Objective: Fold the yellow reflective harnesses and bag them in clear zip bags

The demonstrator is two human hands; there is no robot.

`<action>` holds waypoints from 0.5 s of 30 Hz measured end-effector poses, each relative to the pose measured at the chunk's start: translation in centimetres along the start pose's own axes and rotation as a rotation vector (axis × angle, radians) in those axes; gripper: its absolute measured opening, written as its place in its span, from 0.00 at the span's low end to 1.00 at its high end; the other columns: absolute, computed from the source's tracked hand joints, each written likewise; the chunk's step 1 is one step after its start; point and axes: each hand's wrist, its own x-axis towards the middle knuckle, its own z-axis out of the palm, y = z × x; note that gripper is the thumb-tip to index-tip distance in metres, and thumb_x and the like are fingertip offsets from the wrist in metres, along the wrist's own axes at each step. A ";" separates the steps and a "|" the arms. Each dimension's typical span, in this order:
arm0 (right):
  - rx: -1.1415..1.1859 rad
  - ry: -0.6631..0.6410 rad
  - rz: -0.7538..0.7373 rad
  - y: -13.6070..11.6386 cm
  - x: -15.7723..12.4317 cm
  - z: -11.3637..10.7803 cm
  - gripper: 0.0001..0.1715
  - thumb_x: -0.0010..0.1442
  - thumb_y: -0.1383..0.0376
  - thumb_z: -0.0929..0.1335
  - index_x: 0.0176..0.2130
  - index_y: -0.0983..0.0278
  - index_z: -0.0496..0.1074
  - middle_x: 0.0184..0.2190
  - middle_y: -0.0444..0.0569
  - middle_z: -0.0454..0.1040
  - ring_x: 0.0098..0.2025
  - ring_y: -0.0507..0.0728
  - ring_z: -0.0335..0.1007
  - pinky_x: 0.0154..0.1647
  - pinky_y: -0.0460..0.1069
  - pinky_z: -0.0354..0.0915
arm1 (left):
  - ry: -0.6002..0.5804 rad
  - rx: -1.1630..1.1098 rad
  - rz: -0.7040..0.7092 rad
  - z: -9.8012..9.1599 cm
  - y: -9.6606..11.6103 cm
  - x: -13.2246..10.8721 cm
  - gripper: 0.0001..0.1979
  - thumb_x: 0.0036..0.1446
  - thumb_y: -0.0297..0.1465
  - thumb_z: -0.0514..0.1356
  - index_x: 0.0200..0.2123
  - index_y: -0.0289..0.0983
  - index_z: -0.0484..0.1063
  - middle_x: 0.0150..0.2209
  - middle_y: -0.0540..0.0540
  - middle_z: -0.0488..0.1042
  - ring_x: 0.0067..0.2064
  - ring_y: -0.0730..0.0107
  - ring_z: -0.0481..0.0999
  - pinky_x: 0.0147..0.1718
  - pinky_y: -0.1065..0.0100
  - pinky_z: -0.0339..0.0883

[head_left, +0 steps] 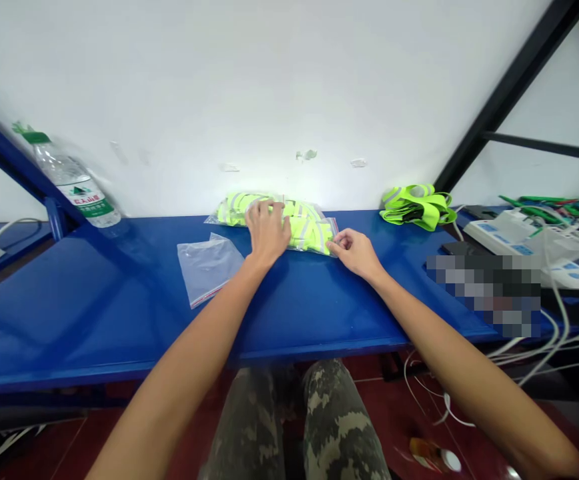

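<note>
Clear zip bags [314, 233] with neon-yellow reflective straps inside lie against the wall at the back of the blue table; I cannot tell exactly how many bags there are. My left hand [268, 230] rests on top of them, fingers spread and bent over the plastic. At the right end, my right hand [353, 250] pinches a bag's edge near its red seal line between thumb and fingers. A flat transparent zip bag [208, 263] lies left of my left forearm. Farther right sits a loose bundle of neon-yellow reflective straps [417, 205], outside any bag.
On the left, a water bottle [82, 187] leans by the blue frame post [57, 219]. Power strips [502, 237], white cables [562, 313] and green and red cords [564, 207] crowd the right side. A small bottle [432, 455] lies on the floor below.
</note>
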 end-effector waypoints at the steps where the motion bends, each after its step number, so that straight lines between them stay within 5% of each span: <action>1: -0.013 -0.025 -0.003 0.1 0.1 0.0 0.12 0.55 0.56 0.72 0.32 0.64 0.74 0.21 0.41 0.70 0.24 0.51 0.64 0.28 0.48 0.58 | -0.019 -0.021 0.049 0.2 0.9 -0.4 0.16 0.64 0.35 0.54 0.51 0.37 0.73 0.54 0.37 0.73 0.59 0.46 0.66 0.60 0.47 0.57; 9: -0.075 0.040 -0.087 0.6 0.5 -0.2 0.16 0.61 0.56 0.66 0.39 0.65 0.77 0.29 0.47 0.76 0.31 0.55 0.70 0.36 0.50 0.65 | -0.143 -0.062 0.349 1.7 4.8 -2.9 0.14 0.67 0.36 0.54 0.48 0.37 0.74 0.51 0.39 0.75 0.56 0.52 0.69 0.61 0.48 0.54; 12: -0.226 0.147 0.020 0.9 1.6 -1.2 0.17 0.62 0.57 0.65 0.42 0.64 0.78 0.40 0.52 0.79 0.43 0.59 0.73 0.48 0.54 0.67 | -0.119 -0.080 0.361 1.8 4.9 -3.0 0.14 0.67 0.35 0.54 0.49 0.38 0.74 0.51 0.39 0.76 0.57 0.51 0.69 0.62 0.46 0.52; 15: -0.442 0.285 0.171 1.6 4.1 -2.9 0.19 0.61 0.58 0.65 0.48 0.62 0.77 0.56 0.58 0.72 0.61 0.68 0.63 0.60 0.65 0.59 | -0.113 -0.107 0.378 1.9 5.1 -2.7 0.13 0.66 0.35 0.54 0.48 0.39 0.75 0.50 0.40 0.76 0.56 0.51 0.70 0.62 0.46 0.53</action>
